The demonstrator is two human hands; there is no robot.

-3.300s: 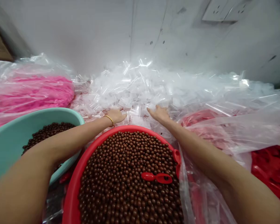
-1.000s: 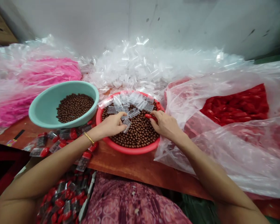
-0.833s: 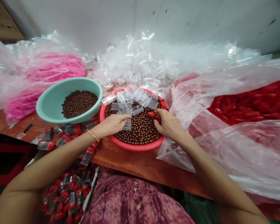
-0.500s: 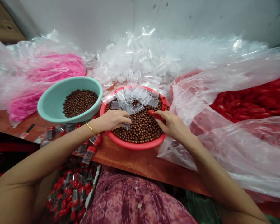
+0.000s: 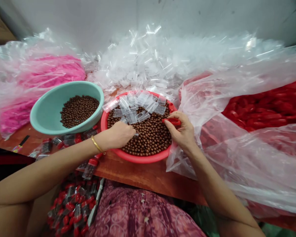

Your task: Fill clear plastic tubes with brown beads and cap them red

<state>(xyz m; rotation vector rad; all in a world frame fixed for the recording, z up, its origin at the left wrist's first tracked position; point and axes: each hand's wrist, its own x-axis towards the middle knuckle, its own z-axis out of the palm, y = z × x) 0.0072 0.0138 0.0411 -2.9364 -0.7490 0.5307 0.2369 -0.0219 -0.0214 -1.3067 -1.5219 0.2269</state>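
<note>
A reddish wooden bench [image 5: 148, 177] runs along a scuffed white wall [image 5: 148, 13], heaped with clear plastic tubes [image 5: 143, 65], bagged pink parts [image 5: 49, 70] and bagged red parts [image 5: 261, 105]. A red basin [image 5: 135, 159] of brown beads [image 5: 148, 138] sits there, a teal basin [image 5: 46, 123] just beside it. The left hand [image 5: 120, 135] curls down into the beads; the right hand [image 5: 181, 128] pinches a red scoop [image 5: 171, 121] at the basin's edge.

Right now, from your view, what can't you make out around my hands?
Head view:
What the left hand touches: its fingers hide it; only a sliver of clear plastic shows.
The red scoop: the right hand covers its middle.
The red-capped packets below the table: the left forearm hides some, the bottom edge cuts them off.
</note>
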